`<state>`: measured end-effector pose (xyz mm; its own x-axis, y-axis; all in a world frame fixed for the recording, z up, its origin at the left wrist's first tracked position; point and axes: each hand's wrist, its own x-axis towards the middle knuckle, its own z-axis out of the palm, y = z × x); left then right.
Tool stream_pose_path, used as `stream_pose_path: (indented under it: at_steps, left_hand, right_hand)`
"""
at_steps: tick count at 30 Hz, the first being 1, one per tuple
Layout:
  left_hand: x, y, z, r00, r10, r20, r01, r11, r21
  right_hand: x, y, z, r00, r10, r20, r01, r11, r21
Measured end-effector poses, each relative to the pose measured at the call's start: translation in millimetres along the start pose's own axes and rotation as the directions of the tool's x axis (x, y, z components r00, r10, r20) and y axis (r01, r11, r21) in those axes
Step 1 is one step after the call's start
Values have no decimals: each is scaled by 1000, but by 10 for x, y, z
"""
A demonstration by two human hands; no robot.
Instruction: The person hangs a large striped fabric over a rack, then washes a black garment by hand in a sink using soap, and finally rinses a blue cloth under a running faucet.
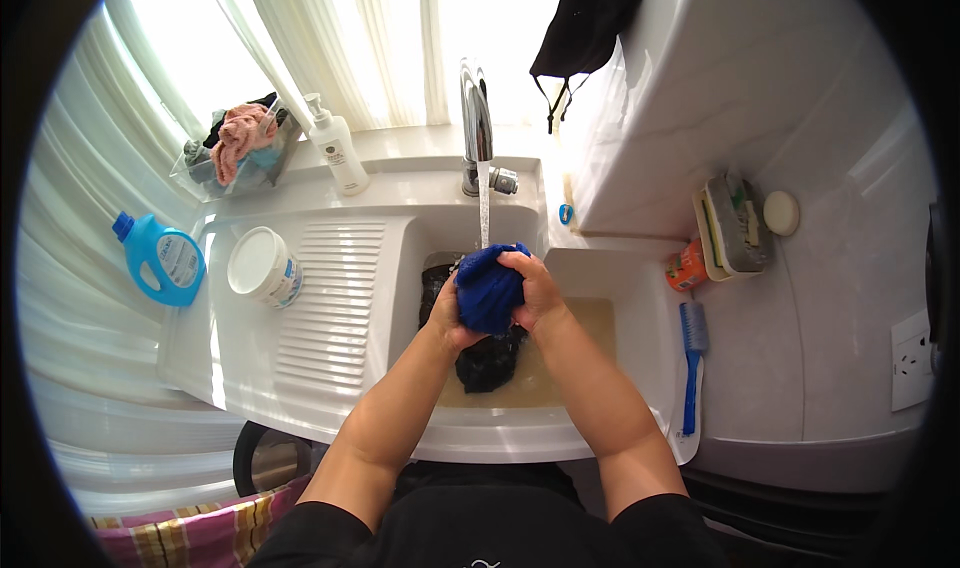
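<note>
Both my hands grip a wet blue cloth (488,293) over the sink (585,268). My left hand (448,320) is closed on its left side, and my right hand (538,290) pinches its upper right part. Water from the chrome faucet (477,118) runs down onto or just behind the cloth's top edge. Below, a dark wet garment (488,366) lies in cloudy, brownish water in the basin, partly hidden by my hands and the cloth.
Left of the basin, a white tub (262,266) stands by the ribbed washboard (330,303), with a blue detergent bottle (168,260) beyond. Behind are a pump bottle (338,150) and a clear bin (210,190) of clothes. A blue brush (691,368) lies on the right edge.
</note>
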<state>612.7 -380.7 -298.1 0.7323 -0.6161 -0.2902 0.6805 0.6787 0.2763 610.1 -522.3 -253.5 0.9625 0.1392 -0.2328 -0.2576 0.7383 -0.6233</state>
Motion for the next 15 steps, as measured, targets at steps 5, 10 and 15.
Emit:
stream_pose_path:
  at_steps: [5,10,15]
  left_hand:
    - [79,110,-45,964,112,-240,-109,994,26]
    - [-51,82,-15,974,-74,212,79,997,-14]
    - [-24,-197,131,885,144,-442,-89,986,144]
  right_hand:
    - [12,96,-214,868,-495,40,380,610,-696]
    - [-560,544,321,619,-528,582,617,-132,-776]
    - [84,577,-223,638,-770,-20,150,150,-977]
